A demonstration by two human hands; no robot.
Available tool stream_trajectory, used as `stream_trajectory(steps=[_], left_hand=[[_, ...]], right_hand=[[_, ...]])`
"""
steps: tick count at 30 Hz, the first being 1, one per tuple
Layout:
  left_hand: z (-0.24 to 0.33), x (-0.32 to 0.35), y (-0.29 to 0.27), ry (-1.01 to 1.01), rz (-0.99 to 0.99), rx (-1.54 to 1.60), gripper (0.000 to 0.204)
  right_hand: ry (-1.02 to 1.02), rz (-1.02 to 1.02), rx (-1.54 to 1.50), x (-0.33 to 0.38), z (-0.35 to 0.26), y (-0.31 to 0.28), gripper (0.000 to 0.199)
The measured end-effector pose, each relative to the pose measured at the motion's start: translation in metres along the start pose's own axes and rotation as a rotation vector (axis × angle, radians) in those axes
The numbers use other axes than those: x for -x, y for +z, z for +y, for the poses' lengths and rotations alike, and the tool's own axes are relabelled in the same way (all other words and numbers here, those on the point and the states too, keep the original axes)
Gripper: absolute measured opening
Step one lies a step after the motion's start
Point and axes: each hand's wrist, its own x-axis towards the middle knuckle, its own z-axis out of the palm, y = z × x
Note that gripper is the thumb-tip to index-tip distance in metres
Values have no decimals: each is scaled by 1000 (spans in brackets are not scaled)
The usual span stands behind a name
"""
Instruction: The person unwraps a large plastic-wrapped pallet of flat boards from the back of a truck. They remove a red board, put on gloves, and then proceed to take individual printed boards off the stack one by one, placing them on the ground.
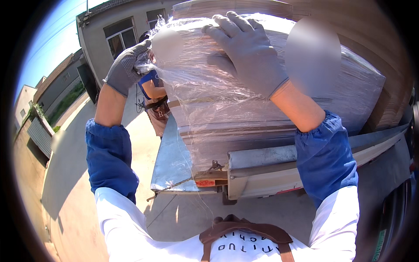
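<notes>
From afar I see the film-wrapped stack [244, 115] on the truck bed [172, 159]. My left hand [126, 67] is clamped on loose film [145, 67] at the stack's left edge; my right hand [252, 54] lies, fingers spread, over its top (whether pressing, I can't tell). I judge the film thin, slippery, the stack heavy; bunched film grips best.

The wrapped stack [235, 111], veiled by blurred patches [313, 56] (pale ovals), partly hides a co-worker [153, 90].
</notes>
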Motion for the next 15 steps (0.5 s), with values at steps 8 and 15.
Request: stream_trajectory(steps=[8,15], left_hand=[[85,-51,25,386,-342,-847,23],[69,-10,120,293,-400,-288,12]], right_hand=[[6,144,-71,-1,-5,0,44],[339,120,-223,-38,-33,15,67]])
